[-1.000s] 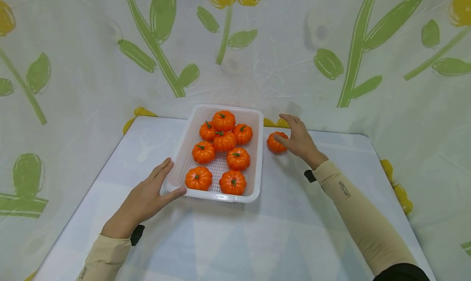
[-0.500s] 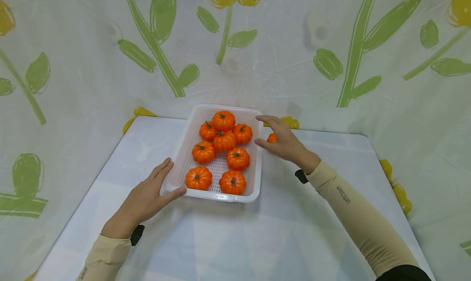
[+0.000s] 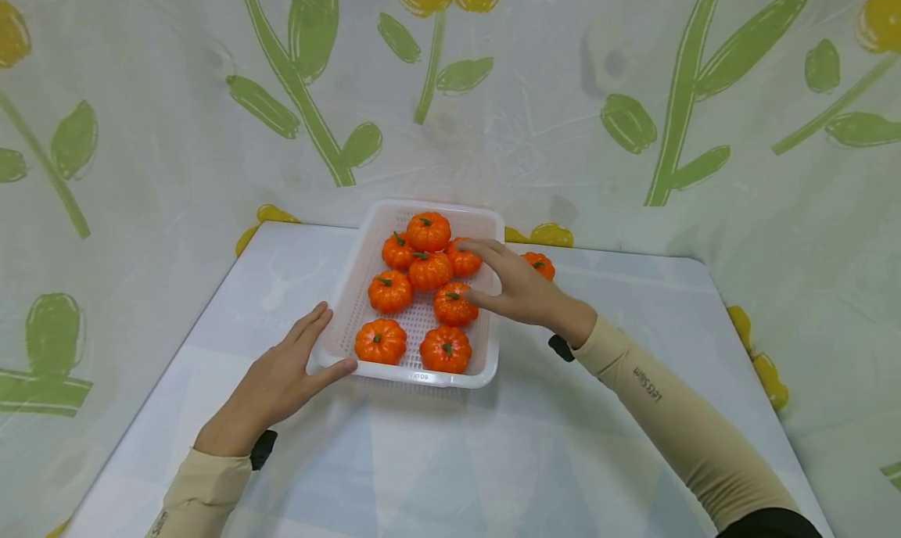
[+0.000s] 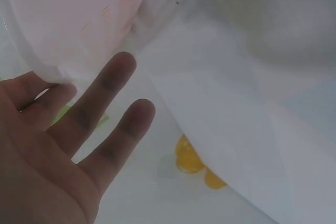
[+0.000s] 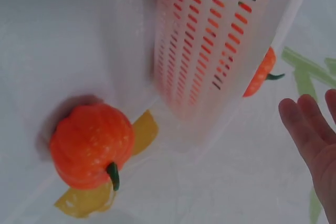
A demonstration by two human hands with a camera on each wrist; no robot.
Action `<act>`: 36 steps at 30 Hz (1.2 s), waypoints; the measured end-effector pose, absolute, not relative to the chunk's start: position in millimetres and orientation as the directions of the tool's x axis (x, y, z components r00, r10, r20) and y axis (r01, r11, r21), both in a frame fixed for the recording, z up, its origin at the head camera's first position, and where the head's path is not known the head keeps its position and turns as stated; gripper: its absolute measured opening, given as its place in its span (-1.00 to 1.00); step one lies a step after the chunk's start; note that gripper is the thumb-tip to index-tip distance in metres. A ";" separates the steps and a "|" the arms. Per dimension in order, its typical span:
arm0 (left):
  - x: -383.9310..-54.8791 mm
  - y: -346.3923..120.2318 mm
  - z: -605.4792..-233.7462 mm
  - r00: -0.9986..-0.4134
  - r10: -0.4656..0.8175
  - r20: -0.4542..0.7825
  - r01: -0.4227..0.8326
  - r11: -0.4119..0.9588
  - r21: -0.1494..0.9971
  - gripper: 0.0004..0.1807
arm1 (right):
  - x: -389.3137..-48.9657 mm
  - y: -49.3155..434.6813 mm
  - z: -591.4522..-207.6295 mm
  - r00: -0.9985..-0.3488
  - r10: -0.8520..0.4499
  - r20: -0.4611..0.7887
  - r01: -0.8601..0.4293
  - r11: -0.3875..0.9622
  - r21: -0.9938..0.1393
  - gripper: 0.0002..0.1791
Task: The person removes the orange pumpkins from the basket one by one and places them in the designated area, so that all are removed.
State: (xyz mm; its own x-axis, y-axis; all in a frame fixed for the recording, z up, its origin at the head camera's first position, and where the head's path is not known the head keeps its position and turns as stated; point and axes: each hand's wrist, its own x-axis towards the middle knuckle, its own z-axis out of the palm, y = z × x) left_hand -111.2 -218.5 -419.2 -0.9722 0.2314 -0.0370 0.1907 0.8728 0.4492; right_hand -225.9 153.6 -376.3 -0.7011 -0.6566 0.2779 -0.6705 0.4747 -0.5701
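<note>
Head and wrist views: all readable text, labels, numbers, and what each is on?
"LetsSlim": right sleeve.
Left sleeve: lettering at the frame's bottom edge, too small to read.
Basket rim: small marking, too blurred to read.
Table: faint print at far left, unreadable.
Wrist views: no readable text.

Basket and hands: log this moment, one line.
left hand: at near-left corner of basket | right hand: empty, above basket | pumpkins: eight in basket | lone pumpkin: on table, right of basket

Head view high, facing forward-down; wrist views close; all share basket (image 3: 414,377).
</note>
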 end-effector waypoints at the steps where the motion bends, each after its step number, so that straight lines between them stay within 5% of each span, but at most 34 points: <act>1: -111.0 -218.6 -419.1 -0.972 0.232 -0.036 0.191 0.872 0.450 0.13 | -224.5 151.5 -375.9 -0.704 -0.661 0.261 -0.663 0.479 -0.575 -0.22; 23: -111.0 -218.0 -419.1 -0.974 0.224 -0.046 0.179 0.872 0.455 0.13 | -207.2 123.9 -392.6 -0.608 -0.794 0.012 -0.630 0.473 -0.616 -0.08; 36: -109.7 -218.0 -418.2 -0.972 0.229 -0.044 0.184 0.868 0.461 0.13 | -200.9 113.9 -396.2 -0.557 -0.812 -0.177 -0.635 0.553 -0.539 -0.12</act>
